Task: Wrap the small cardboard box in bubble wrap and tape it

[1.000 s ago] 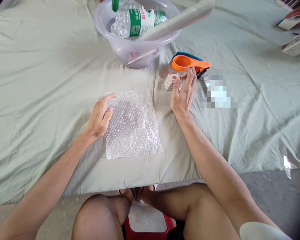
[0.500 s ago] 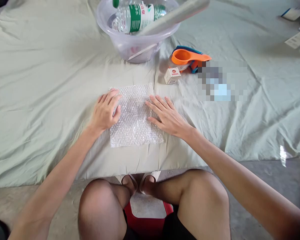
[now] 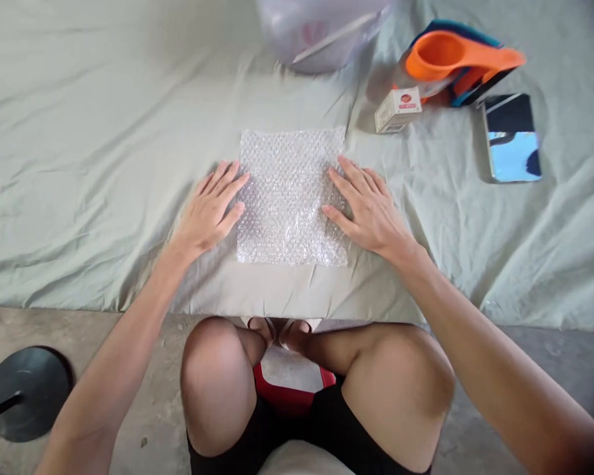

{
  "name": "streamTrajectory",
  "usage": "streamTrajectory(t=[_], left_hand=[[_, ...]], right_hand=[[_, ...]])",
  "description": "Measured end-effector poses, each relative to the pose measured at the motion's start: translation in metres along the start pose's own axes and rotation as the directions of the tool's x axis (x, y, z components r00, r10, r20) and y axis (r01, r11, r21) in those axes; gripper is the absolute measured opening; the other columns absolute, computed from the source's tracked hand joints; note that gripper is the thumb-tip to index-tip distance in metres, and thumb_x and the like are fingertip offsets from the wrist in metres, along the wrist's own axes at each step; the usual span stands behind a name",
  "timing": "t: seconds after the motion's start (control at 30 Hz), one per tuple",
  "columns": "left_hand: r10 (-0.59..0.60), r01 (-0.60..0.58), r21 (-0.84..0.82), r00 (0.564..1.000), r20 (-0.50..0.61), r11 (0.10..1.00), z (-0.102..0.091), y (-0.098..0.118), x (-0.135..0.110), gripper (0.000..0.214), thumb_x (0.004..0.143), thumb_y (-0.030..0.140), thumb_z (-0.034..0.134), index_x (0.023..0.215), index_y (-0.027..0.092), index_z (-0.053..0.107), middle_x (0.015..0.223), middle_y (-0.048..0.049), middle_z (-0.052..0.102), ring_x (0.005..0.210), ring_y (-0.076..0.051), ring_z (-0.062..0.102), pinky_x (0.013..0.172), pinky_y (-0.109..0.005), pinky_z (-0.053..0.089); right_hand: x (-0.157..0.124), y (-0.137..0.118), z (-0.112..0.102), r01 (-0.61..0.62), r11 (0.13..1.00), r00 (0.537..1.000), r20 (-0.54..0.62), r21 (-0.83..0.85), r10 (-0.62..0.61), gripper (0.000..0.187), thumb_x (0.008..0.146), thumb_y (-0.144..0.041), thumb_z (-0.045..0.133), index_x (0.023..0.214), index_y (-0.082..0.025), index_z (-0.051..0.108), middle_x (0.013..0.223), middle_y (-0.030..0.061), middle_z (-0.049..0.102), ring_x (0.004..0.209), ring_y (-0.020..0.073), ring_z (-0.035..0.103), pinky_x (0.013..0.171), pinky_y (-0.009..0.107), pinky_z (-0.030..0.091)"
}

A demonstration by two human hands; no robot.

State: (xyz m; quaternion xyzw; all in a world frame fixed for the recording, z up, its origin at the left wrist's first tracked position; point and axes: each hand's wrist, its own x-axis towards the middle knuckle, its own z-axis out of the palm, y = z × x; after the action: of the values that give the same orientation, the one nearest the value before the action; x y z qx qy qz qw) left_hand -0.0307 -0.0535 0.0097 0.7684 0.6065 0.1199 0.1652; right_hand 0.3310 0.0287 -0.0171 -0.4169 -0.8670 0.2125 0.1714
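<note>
A square sheet of clear bubble wrap point(image 3: 290, 198) lies flat on the pale green cloth in front of me. At its left edge rests my left hand point(image 3: 210, 206), fingers apart, with the fingertips touching the sheet. My right hand point(image 3: 369, 206) lies open along the opposite edge, thumb and fingertips on the bubbles. Neither hand grips anything. Beyond the sheet, to the right, stands a small white box point(image 3: 398, 110) with a red mark on top.
Behind the box are an orange-and-blue tape dispenser point(image 3: 468, 59) and, to its right, a phone point(image 3: 512, 138). A translucent plastic basin point(image 3: 321, 33) is cut off at the top. The cloth point(image 3: 103, 165) ends above my knees. A round black base point(image 3: 27, 394) stands on the floor.
My view has tilted down and shifted, so the basin is mostly out of frame. Both hands have moved apart toward the sheet's side edges, uncovering more of it.
</note>
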Motion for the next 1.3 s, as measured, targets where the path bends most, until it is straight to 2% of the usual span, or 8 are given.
streamTrajectory(t=[0.17, 0.3, 0.4, 0.57, 0.87, 1.03, 1.23, 1.3], left_hand=[[-0.042, 0.041, -0.031, 0.999, -0.031, 0.999, -0.001, 0.0025, -0.0006, 0.068, 0.117, 0.043, 0.047, 0.183, 0.037, 0.031, 0.197, 0.0018, 0.023, 0.186, -0.037, 0.01, 0.151, -0.068, 0.013], [-0.082, 0.082, 0.011, 0.996, 0.015, 0.997, -0.0017, 0.0049, 0.0005, 0.069, 0.12, 0.058, 0.032, 0.183, 0.032, 0.028, 0.197, 0.0056, 0.018, 0.186, -0.03, 0.009, 0.153, -0.06, 0.01], [-0.095, 0.095, 0.014, 0.995, 0.007, 0.995, -0.0009, 0.0056, 0.002, 0.079, 0.117, 0.067, 0.03, 0.186, 0.03, 0.017, 0.197, 0.0075, 0.019, 0.186, -0.026, 0.011, 0.154, -0.055, 0.011], [-0.084, 0.083, 0.049, 0.996, 0.012, 0.995, 0.0, 0.0043, 0.0033, 0.075, 0.117, 0.065, 0.027, 0.183, 0.029, 0.03, 0.196, 0.0015, 0.024, 0.185, -0.03, 0.015, 0.152, -0.058, 0.014], [-0.054, 0.055, 0.038, 0.998, -0.015, 0.998, 0.0027, 0.0002, 0.0025, 0.075, 0.117, 0.068, 0.029, 0.183, 0.031, 0.029, 0.196, 0.0046, 0.025, 0.185, -0.03, 0.018, 0.152, -0.058, 0.015], [-0.021, 0.023, 0.101, 1.0, -0.022, 0.995, 0.0012, 0.0, 0.0013, 0.072, 0.119, 0.059, 0.033, 0.184, 0.029, 0.029, 0.195, -0.0046, 0.029, 0.184, -0.031, 0.023, 0.15, -0.057, 0.021], [-0.022, 0.023, 0.154, 1.0, -0.012, 0.988, -0.0011, 0.0031, 0.0015, 0.069, 0.12, 0.053, 0.035, 0.185, 0.032, 0.027, 0.196, -0.0032, 0.027, 0.184, -0.031, 0.023, 0.149, -0.056, 0.022], [-0.029, 0.029, 0.158, 1.0, -0.001, 0.987, -0.0014, 0.0049, 0.0018, 0.07, 0.12, 0.052, 0.036, 0.185, 0.029, 0.026, 0.195, -0.0047, 0.027, 0.184, -0.03, 0.022, 0.15, -0.055, 0.022]], right_hand=[[-0.0001, -0.001, -0.0003, -0.046, 0.999, 0.999, 0.014, -0.01, 0.047, 0.074, 0.115, -0.07, 0.047, 0.181, -0.037, 0.04, 0.194, 0.0021, 0.035, 0.181, 0.0394, 0.032, 0.148, 0.071, 0.019], [-0.0001, -0.0017, -0.0007, -0.007, 0.995, 0.999, 0.039, -0.102, 0.012, 0.077, 0.118, -0.067, 0.037, 0.184, -0.027, 0.034, 0.194, 0.0091, 0.033, 0.181, 0.0397, 0.031, 0.148, 0.07, 0.021], [-0.0002, -0.0023, -0.0015, -0.007, 0.991, 0.999, 0.04, -0.135, 0.013, 0.078, 0.118, -0.064, 0.04, 0.187, -0.031, 0.027, 0.195, 0.0076, 0.031, 0.181, 0.0408, 0.032, 0.148, 0.071, 0.024], [0.0002, -0.0003, -0.002, -0.002, 0.989, 0.998, 0.056, -0.148, 0.011, 0.075, 0.119, -0.061, 0.039, 0.187, -0.033, 0.024, 0.195, 0.0065, 0.031, 0.181, 0.0404, 0.031, 0.147, 0.071, 0.025], [0.0002, 0.0028, 0.0009, 0.005, 0.993, 1.0, 0.021, -0.121, -0.002, 0.074, 0.118, -0.059, 0.044, 0.186, -0.036, 0.027, 0.194, 0.0061, 0.034, 0.18, 0.04, 0.034, 0.147, 0.072, 0.026], [-0.0007, 0.0013, -0.0003, 0.001, 0.993, 1.0, 0.018, -0.115, 0.001, 0.074, 0.118, -0.059, 0.044, 0.187, -0.037, 0.025, 0.194, 0.0057, 0.035, 0.18, 0.0391, 0.034, 0.146, 0.074, 0.027], [-0.0045, -0.0008, 0.0005, 0.013, 0.997, 1.0, 0.02, -0.081, -0.012, 0.069, 0.12, -0.061, 0.038, 0.185, -0.04, 0.028, 0.195, 0.0042, 0.032, 0.181, 0.0377, 0.032, 0.146, 0.076, 0.025], [-0.004, 0.0026, -0.0029, 0.005, 0.999, 1.0, -0.027, -0.034, -0.005, 0.067, 0.12, -0.063, 0.036, 0.183, -0.04, 0.03, 0.195, 0.0049, 0.031, 0.181, 0.0345, 0.033, 0.147, 0.073, 0.028]])
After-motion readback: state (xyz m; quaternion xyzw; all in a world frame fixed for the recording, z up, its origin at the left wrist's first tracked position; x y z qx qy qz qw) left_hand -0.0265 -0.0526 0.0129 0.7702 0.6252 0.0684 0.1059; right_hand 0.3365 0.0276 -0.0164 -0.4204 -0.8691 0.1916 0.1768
